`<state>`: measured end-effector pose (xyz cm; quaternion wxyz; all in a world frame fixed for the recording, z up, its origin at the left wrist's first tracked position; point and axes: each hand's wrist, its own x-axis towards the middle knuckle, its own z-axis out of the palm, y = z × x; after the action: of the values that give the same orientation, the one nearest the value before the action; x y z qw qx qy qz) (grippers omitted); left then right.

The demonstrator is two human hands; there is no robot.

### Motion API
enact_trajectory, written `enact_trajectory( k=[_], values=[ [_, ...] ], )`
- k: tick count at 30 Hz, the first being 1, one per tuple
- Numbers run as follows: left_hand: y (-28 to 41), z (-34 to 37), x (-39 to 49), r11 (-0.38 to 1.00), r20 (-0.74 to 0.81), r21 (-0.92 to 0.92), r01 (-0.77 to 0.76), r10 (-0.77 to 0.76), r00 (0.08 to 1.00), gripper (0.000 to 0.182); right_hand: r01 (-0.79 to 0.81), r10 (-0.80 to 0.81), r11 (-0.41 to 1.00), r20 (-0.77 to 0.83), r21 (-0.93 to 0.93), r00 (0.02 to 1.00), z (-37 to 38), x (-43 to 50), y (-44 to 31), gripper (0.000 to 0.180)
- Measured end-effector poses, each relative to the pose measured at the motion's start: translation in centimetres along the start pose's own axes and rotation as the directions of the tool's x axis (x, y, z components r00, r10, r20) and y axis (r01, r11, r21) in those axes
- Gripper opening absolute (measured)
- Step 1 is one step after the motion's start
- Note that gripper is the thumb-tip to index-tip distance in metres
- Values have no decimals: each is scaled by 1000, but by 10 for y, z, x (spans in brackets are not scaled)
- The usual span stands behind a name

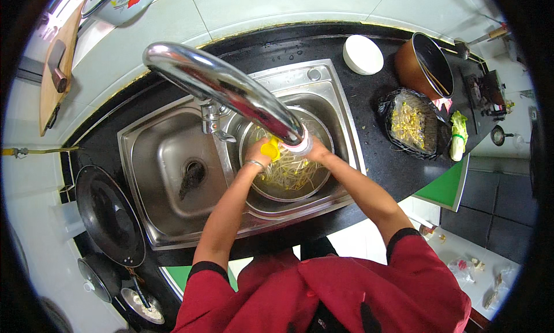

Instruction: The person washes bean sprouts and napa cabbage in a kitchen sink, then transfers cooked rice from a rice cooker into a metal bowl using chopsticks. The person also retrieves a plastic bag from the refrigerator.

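In the right basin of the stainless-steel double sink (285, 80) sits a round metal bowl (318, 188) of soybean sprouts (288, 173). A chrome faucet (225, 86) arches over it, with a whitish plastic nozzle (303, 146) and a yellow plastic piece (271, 149) at its end. My left hand (255, 153), with a bracelet at the wrist, is over the bowl's left side, by the yellow piece. Toward the bowl's right side, my right hand (318, 150) reaches in beside the nozzle. The nozzle and yellow piece hide the fingers, so their grip is unclear.
Right of the sink are a white bowl (363, 55), a brown pot (413, 69) with chopsticks, a black-bagged tray (430, 134) of more sprouts and a leafy vegetable (458, 136). A black wok (110, 216) stands left. A cleaver (57, 64) and cutting board (69, 38) are upper left.
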<state>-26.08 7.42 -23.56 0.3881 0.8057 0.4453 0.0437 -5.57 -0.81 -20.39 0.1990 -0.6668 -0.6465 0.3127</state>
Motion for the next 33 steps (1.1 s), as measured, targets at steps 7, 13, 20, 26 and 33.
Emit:
enact_trajectory(
  k=[7,13,20,26,33],
  values=[
    [3,11,8,837,271,413,-359,264,926,60,-59,198,880,252,-471,947,-3,-11,-44,76],
    [2,40,5,-225,207,965,-138,324,923,61,-162,266,766,77,-622,961,15,-14,-38,69],
    [-43,62,-3,810,83,527,-257,252,964,47,-155,353,807,255,-570,900,-7,-20,-39,46],
    [-97,95,19,838,-32,429,-338,388,921,36,408,-358,810,197,-421,913,-19,27,-31,37],
    [-34,35,-2,971,132,189,-144,120,984,61,-213,365,785,158,-582,918,-33,-5,-38,54]
  ],
)
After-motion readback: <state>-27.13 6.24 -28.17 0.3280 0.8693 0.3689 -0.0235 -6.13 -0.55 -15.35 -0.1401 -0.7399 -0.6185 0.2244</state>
